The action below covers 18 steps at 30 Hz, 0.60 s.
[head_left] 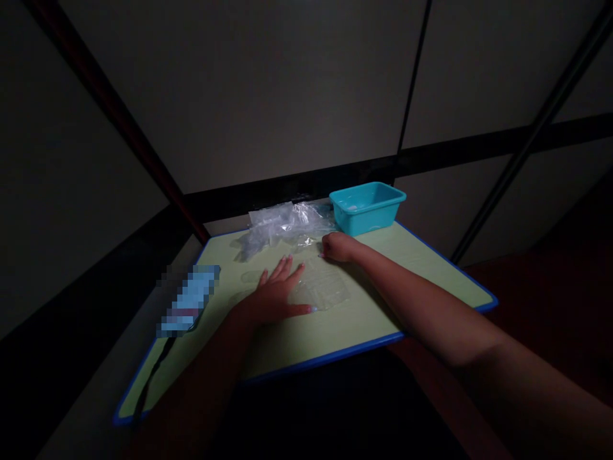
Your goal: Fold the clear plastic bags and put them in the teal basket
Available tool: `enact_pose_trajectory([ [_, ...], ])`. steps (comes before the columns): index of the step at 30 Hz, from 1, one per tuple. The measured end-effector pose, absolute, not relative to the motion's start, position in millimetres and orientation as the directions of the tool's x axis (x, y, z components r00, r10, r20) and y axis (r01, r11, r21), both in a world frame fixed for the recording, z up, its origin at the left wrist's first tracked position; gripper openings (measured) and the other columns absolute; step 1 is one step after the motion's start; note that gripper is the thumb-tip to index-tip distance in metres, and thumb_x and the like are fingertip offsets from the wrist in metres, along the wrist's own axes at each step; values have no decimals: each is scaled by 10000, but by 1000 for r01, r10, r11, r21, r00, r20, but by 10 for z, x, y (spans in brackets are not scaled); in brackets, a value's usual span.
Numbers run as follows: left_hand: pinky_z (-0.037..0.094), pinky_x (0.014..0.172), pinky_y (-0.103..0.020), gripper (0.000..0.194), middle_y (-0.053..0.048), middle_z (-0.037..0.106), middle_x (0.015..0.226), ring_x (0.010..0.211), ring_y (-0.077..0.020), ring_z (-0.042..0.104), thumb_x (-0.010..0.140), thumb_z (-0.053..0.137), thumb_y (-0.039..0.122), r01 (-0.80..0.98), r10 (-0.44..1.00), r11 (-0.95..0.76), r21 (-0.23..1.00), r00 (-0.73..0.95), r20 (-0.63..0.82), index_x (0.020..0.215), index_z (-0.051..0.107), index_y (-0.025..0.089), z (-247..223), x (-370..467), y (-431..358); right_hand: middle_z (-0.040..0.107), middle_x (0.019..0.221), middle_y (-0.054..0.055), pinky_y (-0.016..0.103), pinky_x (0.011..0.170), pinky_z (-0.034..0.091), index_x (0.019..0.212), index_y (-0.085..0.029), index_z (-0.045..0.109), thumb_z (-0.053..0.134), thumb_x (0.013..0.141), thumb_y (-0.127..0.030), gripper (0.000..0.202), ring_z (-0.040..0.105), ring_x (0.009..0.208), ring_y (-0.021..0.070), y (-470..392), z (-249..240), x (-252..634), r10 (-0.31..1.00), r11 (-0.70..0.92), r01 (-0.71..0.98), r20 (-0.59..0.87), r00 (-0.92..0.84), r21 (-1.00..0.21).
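Observation:
My left hand [275, 297] lies flat with its fingers spread, pressing on a thin clear plastic bag or sheet [330, 287] on the table. Much of the plastic shows to the right of the thumb, faint and slightly creased. My right hand [339, 246] is closed beyond the plastic's far edge, its knuckles near the turquoise basin. Whatever its fingers pinch is hidden in the dim light. A heap of crumpled clear plastic bags [282, 225] sits just past both hands, with a small loose piece [305, 242] at its near side.
At the far right stands a turquoise plastic basin [368, 220] with something small and pale inside. A blurred-out phone-like device [191, 300] lies at the left edge, a dark strap [156, 370] trailing from it. The pale table [297, 358] has a blue rim and adjoins cabinet panels.

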State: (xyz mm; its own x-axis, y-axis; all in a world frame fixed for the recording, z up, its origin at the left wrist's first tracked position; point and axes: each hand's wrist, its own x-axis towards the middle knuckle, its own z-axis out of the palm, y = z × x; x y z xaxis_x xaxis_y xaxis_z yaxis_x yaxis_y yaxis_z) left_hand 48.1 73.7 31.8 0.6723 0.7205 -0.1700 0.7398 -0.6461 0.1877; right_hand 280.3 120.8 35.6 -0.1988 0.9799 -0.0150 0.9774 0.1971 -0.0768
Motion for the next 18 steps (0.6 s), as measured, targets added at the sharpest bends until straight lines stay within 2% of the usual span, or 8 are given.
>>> enact_pose_trajectory([
  [3, 27, 1051, -629, 1113, -149, -158, 1507, 1389, -336, -126, 644, 555, 739, 754, 724, -637, 160, 656, -214, 1478, 15, 236, 281, 481, 745, 687, 1009, 131, 250, 695, 418, 987, -138, 687, 571, 808, -360, 308, 624, 905, 230, 1196, 370, 2795, 981, 189, 979, -20, -191, -70],
  [6, 58, 1077, -586, 1119, -141, -116, 1521, 1399, -341, -72, 617, 607, 716, 741, 727, -641, 199, 669, -153, 1478, 92, 222, 341, 471, 750, 676, 1041, 146, 256, 704, 423, 1019, -122, 675, 564, 815, -355, 330, 621, 922, 240, 1178, 386, 2788, 982, 185, 981, -15, -187, -62],
  [8, 132, 1107, -491, 963, -121, 61, 1543, 1408, -319, 68, 650, 595, 698, 691, 702, -658, 299, 707, -90, 1430, 310, 210, 433, 459, 737, 671, 1055, 152, 256, 715, 424, 1032, -117, 670, 562, 818, -355, 338, 619, 935, 243, 1168, 395, 2785, 982, 186, 981, -11, -187, -59],
  [10, 217, 1103, -400, 691, -77, 309, 1490, 1373, -281, 244, 711, 544, 685, 596, 640, -677, 432, 766, -55, 1222, 587, 221, 538, 440, 713, 671, 1057, 151, 252, 722, 425, 1031, -120, 669, 562, 819, -360, 338, 618, 943, 241, 1161, 400, 2782, 982, 186, 981, -8, -187, -57],
  [12, 247, 1095, -377, 517, -33, 456, 1405, 1336, -258, 332, 761, 508, 663, 480, 537, -680, 554, 841, -68, 998, 707, 249, 629, 416, 688, 671, 1057, 150, 250, 724, 426, 1024, -123, 671, 562, 819, -366, 336, 619, 948, 240, 1161, 401, 2780, 983, 185, 981, -8, -186, -55],
  [14, 220, 1106, -416, 463, -17, 460, 1401, 1349, -265, 309, 777, 528, 633, 390, 410, -670, 632, 904, -124, 989, 717, 267, 691, 387, 665, 671, 1057, 151, 249, 726, 428, 1017, -124, 671, 562, 818, -366, 332, 619, 952, 241, 1165, 399, 2775, 983, 181, 982, -5, -182, -53],
  [18, 102, 1125, -484, 533, -9, 313, 1478, 1398, -283, 149, 779, 582, 586, 308, 188, -697, 647, 950, -250, 1235, 572, 309, 752, 331, 616, 672, 1053, 151, 252, 723, 432, 1000, -130, 673, 575, 805, -365, 320, 621, 953, 246, 1177, 390, 2765, 985, 172, 984, -5, -172, -54],
])
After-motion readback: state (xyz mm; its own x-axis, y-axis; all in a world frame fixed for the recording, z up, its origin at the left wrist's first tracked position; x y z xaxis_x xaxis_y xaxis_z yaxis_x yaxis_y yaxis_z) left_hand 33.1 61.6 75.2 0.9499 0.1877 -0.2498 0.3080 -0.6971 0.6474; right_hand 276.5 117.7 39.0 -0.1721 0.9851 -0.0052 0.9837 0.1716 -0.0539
